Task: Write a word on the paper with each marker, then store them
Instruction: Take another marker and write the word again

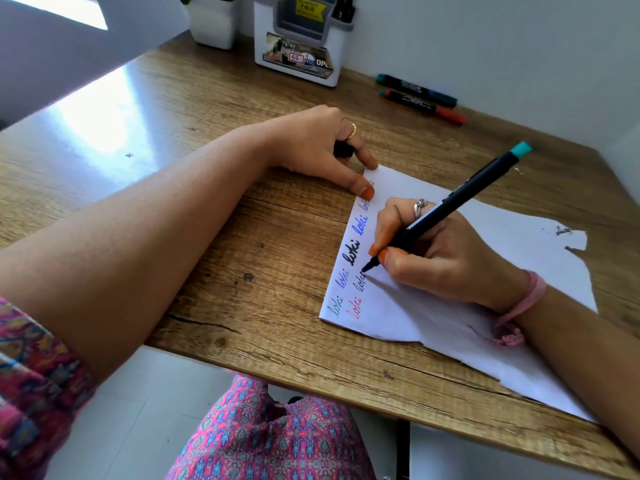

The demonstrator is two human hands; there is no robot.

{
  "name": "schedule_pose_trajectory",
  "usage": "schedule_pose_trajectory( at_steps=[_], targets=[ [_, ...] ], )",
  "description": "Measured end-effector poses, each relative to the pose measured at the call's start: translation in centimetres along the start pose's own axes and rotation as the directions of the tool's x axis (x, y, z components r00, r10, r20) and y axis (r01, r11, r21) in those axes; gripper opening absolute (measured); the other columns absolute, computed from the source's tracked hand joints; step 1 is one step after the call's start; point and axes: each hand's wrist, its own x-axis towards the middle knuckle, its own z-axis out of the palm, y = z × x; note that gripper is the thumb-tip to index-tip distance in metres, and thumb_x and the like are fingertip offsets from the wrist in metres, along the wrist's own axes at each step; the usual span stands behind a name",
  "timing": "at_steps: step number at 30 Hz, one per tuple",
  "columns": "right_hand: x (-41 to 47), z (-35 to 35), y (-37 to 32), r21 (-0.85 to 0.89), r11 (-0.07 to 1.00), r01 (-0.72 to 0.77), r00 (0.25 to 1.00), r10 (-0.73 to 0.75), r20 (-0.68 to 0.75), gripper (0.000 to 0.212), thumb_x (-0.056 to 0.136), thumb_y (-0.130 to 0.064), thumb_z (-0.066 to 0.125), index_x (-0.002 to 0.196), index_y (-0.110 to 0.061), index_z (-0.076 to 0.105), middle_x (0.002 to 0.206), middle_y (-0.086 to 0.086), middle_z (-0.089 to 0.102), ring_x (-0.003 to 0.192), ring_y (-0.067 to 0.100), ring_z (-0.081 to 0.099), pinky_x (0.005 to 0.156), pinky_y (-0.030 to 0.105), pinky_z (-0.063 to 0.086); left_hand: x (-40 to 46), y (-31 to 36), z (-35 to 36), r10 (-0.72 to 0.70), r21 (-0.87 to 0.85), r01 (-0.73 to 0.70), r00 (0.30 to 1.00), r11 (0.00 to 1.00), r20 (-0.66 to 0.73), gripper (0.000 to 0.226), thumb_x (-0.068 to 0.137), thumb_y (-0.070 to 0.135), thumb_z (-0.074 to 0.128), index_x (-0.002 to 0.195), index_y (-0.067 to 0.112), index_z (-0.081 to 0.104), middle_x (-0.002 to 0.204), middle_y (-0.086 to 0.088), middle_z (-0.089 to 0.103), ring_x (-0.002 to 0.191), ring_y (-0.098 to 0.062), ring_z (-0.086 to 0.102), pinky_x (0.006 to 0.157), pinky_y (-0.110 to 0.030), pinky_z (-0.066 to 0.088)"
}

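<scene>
Right hand [446, 258] pinches black marker [450, 206], tip touching paper [519, 237] beside the written words. Left hand [322, 147] grips a black cap [343, 150], thumb and forefinger pressing the sheet's far corner. Two capped markers [420, 98] lie well apart near the organizer [298, 39].

Your desk [242, 237] is wood-grain, rough-looking, with a glossy sheen at far left. The paper [519, 244] is matt white with torn edges. Your marker [446, 209] is smooth black plastic. The far organiser [298, 39] is glossy white plastic. Your sleeve [31, 368] is patterned cloth; your rings [352, 129] look metallic.
</scene>
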Motion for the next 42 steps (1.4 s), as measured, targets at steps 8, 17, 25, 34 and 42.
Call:
schedule_pose_trajectory(
  at_steps=[8,17,25,34,42],
  targets=[
    [0.0,-0.2,0.1,-0.016,1.000,0.007,1.000,-0.007,0.014,0.005,0.070,-0.019,0.059,0.074,-0.016,0.059,0.067,0.017,0.058,0.056,0.016,0.048,0.051,0.027,0.038,0.0,0.0,0.0,0.009,-0.011,-0.009,1.000,1.000,0.008,0.056,0.063,0.059,0.071,0.114,0.036,0.065,0.066,0.012,0.049,0.059,0.000,0.048,0.054,-0.012,0.034],
    [1.0,-1.6,-0.7,0.154,0.974,0.166,0.934,-0.105,-0.342,0.008,0.074,-0.015,0.056,0.081,-0.018,0.053,0.065,-0.008,0.054,0.052,0.008,0.048,0.049,0.018,0.039,0.1,0.0,0.0,-0.044,-0.297,0.035,0.999,0.954,-0.024,0.037,0.093,0.025,0.049,0.128,0.035,0.052,0.097,0.014,0.043,0.089,0.000,0.048,0.083,-0.017,0.038],
    [1.6,-2.2,-0.8,0.155,0.987,0.031,0.740,0.082,-0.668,0.015,0.087,-0.012,0.050,0.098,-0.013,0.060,0.087,0.000,0.073,0.078,0.011,0.066,0.067,0.021,0.051,-0.4,0.1,0.0,0.000,-0.389,-0.023,0.998,0.921,-0.058,0.032,0.089,0.013,0.062,0.112,0.034,0.059,0.094,0.021,0.064,0.085,0.008,0.061,0.083,-0.014,0.048],
    [1.3,-2.0,-0.8,0.122,0.992,-0.010,0.717,0.092,-0.691,0.011,0.088,-0.002,0.057,0.083,-0.012,0.056,0.081,0.001,0.075,0.069,0.006,0.067,0.058,0.011,0.046,-0.2,0.3,0.3,-0.008,-0.585,-0.048,0.996,0.810,-0.093,0.017,0.085,0.006,0.062,0.096,0.020,0.062,0.094,0.005,0.067,0.085,-0.004,0.064,0.077,-0.016,0.052],
    [1.2,-2.2,-0.3,-0.064,0.998,0.009,0.768,-0.047,-0.638,0.014,0.078,-0.012,0.075,0.091,-0.013,0.074,0.081,0.005,0.074,0.068,0.014,0.066,0.067,0.030,0.055,-0.3,0.7,0.6,0.075,-0.687,-0.084,0.996,0.721,-0.043,0.021,0.073,0.012,0.066,0.094,0.012,0.066,0.083,0.007,0.072,0.077,-0.006,0.065,0.072,-0.019,0.054]
  ],
)
